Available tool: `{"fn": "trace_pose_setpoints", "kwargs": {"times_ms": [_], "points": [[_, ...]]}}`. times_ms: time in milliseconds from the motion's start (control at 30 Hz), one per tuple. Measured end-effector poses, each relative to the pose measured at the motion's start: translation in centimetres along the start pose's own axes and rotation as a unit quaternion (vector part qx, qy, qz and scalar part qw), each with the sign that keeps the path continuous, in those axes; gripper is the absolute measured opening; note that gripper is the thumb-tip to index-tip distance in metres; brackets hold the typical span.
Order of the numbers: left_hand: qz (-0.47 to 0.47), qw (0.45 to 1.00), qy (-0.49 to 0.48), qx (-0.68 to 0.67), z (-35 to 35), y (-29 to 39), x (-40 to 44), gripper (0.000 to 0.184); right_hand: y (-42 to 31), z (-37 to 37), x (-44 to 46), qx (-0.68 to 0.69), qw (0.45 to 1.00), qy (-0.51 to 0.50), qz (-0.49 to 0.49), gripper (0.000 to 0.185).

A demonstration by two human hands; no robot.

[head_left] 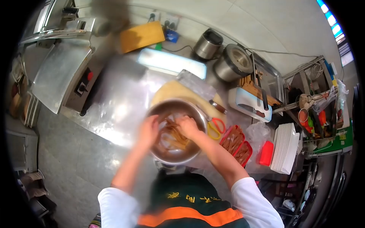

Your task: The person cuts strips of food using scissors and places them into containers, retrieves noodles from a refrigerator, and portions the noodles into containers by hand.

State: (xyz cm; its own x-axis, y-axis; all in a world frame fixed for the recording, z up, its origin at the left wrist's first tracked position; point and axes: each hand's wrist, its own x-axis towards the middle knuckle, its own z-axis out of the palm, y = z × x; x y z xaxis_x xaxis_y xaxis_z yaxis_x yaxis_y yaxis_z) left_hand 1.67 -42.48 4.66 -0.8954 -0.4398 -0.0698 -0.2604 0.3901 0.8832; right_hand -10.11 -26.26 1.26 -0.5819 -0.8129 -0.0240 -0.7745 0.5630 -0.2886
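A round steel mixing bowl (202, 125) sits at the counter's front edge, holding wet-looking brown strips (174, 138) and pale translucent pieces. At the bowl's left rim, my left hand (149, 129) is closed against the side, slightly blurred. My right hand (188, 126) reaches inside over the far right rim, fingers curled down into the contents; its fingertips are partly hidden, so I cannot make out what they pinch. Just right of the bowl lie scissors (214, 132) with red and yellow handles. Behind it, a knife (218, 106) rests by a round yellowish cutting board (161, 91).
Red trays (232, 138) of brown strips stand on the right, beside a red container (266, 153) and stacked white trays (284, 148). Farther back are steel pots (234, 62), a long white tray (171, 62) and a knife rack (251, 100). A metal machine (62, 68) occupies the left.
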Motion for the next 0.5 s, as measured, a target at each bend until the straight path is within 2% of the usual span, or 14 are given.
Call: {"fn": "trace_pose_setpoints", "kwargs": {"times_ms": [33,67,100,133,167,200,233,300,333,367,400,433,500], "points": [[0.000,1.000,0.003,0.002,0.0,0.2,-0.4,0.027,0.0,0.5,0.1,-0.009,1.000,-0.024,0.004,0.013],[-0.129,0.968,-0.021,-0.215,0.3,0.5,-1.2,0.030,0.2,1.0,0.0,-0.007,1.000,-0.023,0.000,0.013],[-0.250,0.872,-0.043,-0.419,0.6,1.1,-2.1,0.034,-0.8,-0.1,-0.3,0.050,0.999,0.003,0.011,0.011],[-0.302,0.825,-0.052,-0.474,1.1,2.0,-2.8,0.039,-1.8,-1.4,-0.6,0.106,0.994,0.030,0.024,0.010],[-0.351,0.772,-0.061,-0.525,1.8,2.7,-3.5,0.043,-3.0,-2.4,-1.2,0.107,0.993,0.030,0.024,0.010],[-0.357,0.735,-0.072,-0.572,3.0,2.2,-4.1,0.048,-4.1,-3.5,-2.0,0.086,0.995,0.042,0.004,0.010],[-0.364,0.705,-0.040,-0.607,3.6,3.1,-4.4,0.045,-4.9,-4.1,-2.9,0.063,0.996,0.055,-0.016,0.011],[-0.365,0.665,0.027,-0.651,5.4,2.5,-4.3,0.034,-5.7,-4.2,-4.6,0.068,0.993,0.046,-0.086,0.013],[-0.365,0.666,0.026,-0.651,6.8,0.6,-4.2,0.034,-6.0,-4.8,-5.0,0.092,0.987,0.046,-0.124,0.013],[-0.366,0.646,0.071,-0.666,8.5,-1.8,-4.2,0.028,-6.0,-5.1,-4.7,0.092,0.987,0.046,-0.124,0.013],[-0.368,0.625,0.117,-0.679,9.5,-3.2,-4.5,0.022,-5.8,-5.5,-4.0,0.127,0.988,-0.009,-0.083,0.013],[-0.369,0.625,0.119,-0.678,9.3,-2.6,-4.9,0.022,-5.4,-5.8,-3.1,0.163,0.984,-0.064,-0.041,0.012],[-0.383,0.653,0.147,-0.636,8.5,-0.7,-5.9,0.016,-4.2,-3.4,-0.2,0.133,0.990,0.047,-0.013,0.008]]}}
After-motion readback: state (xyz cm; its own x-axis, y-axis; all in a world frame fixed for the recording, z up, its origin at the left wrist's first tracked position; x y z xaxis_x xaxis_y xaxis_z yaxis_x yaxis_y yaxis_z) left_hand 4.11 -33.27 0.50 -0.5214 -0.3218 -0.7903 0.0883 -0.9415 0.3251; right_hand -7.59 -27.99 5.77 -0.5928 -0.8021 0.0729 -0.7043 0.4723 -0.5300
